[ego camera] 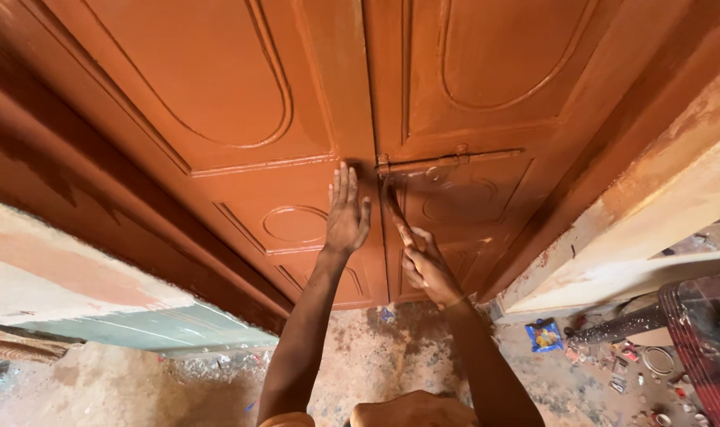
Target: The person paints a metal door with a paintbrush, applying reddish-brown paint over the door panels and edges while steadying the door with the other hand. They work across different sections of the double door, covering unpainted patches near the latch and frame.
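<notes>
Across the whole upper view stands a double door [241, 119] painted reddish brown, its two leaves carved with oval and curved panels and meeting at a centre seam. Along the right leaf, starting at that seam, runs a sliding bolt [447, 161] coated in the same paint. Below the door's lower edge lies a dusty floor [368, 364] with a small blue packet [544, 334] and scattered litter near its right edge. Pressed flat against the left leaf, just beside the seam, the left hand [346, 213] is spread open, fingers together. The right hand [425, 267] is closed around a paintbrush [392, 207], whose tip touches the right leaf just under the bolt's seam end.
</notes>
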